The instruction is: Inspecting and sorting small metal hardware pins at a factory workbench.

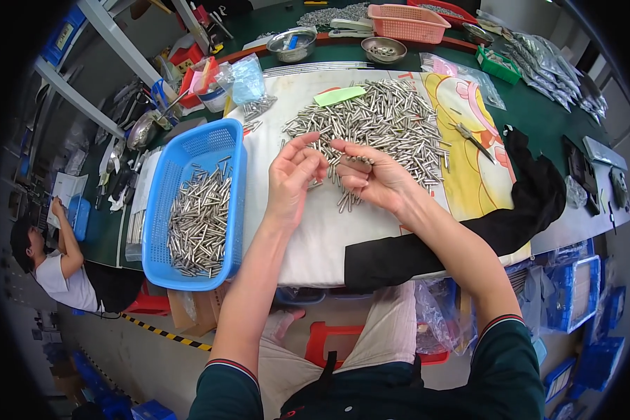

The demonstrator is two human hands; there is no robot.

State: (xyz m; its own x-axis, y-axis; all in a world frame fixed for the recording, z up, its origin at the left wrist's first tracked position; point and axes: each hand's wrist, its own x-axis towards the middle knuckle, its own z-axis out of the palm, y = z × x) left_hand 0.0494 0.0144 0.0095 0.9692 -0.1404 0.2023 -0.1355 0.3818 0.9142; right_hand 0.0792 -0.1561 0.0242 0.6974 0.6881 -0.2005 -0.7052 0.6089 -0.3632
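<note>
Over red-printed cloth point(308, 241) | right hand point(378, 175) clutching pins point(360, 160) | left hand point(296, 175) curled, hold unclear

Room notes: green bench, grey floor

Before you: a long green-topped worktable point(532, 119), with a reddish-brown ledge point(339, 41) crossing its far part. At your left, a pale grey metal shelf frame point(77, 98). Below: grey floor point(168, 371), marked with yellow-and-black striped tape point(164, 334). Blue plastic crates point(602, 364) stand at your lower right. Light bright, even over the worktable.
</note>
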